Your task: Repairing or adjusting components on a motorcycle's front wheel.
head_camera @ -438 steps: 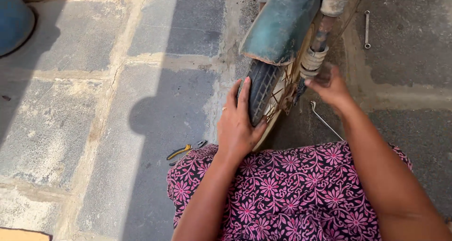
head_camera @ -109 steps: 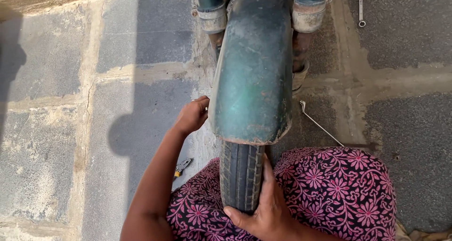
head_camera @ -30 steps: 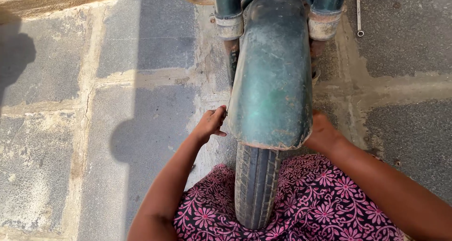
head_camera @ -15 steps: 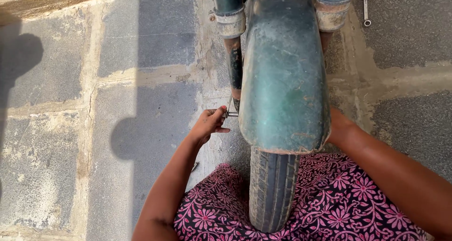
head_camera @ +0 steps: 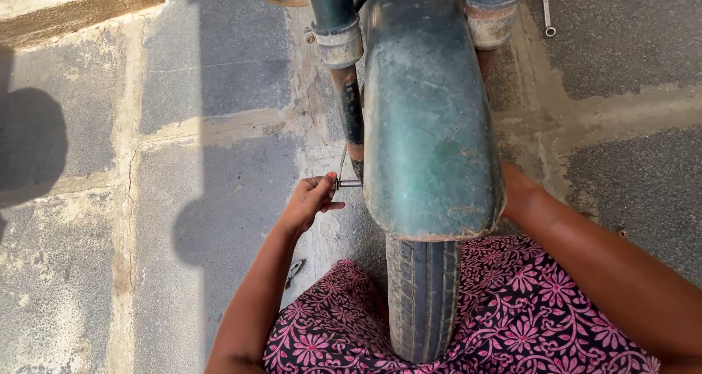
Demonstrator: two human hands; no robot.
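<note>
A motorbike's front wheel stands between my knees, its black tyre (head_camera: 423, 301) under a dusty green mudguard (head_camera: 428, 118). My left hand (head_camera: 311, 201) pinches a thin metal rod (head_camera: 345, 176) that sticks out at the wheel's axle, beside the left fork leg (head_camera: 349, 103). My right forearm (head_camera: 585, 250) reaches behind the mudguard on the other side. My right hand itself is hidden by the mudguard. A pink flowered skirt (head_camera: 512, 323) covers my lap around the tyre.
Grey paving slabs with cracked mortar joints (head_camera: 219, 125) lie all around. A small tool with a yellow handle (head_camera: 294, 270) lies by my left knee. A slim spanner (head_camera: 547, 8) rests on the ground at the top right. A stone kerb (head_camera: 80, 1) runs along the top left.
The view has shifted so the wheel sits further right. My left hand has closed its fingertips on the thin rod at the axle. My right hand has slid out of sight behind the mudguard.
</note>
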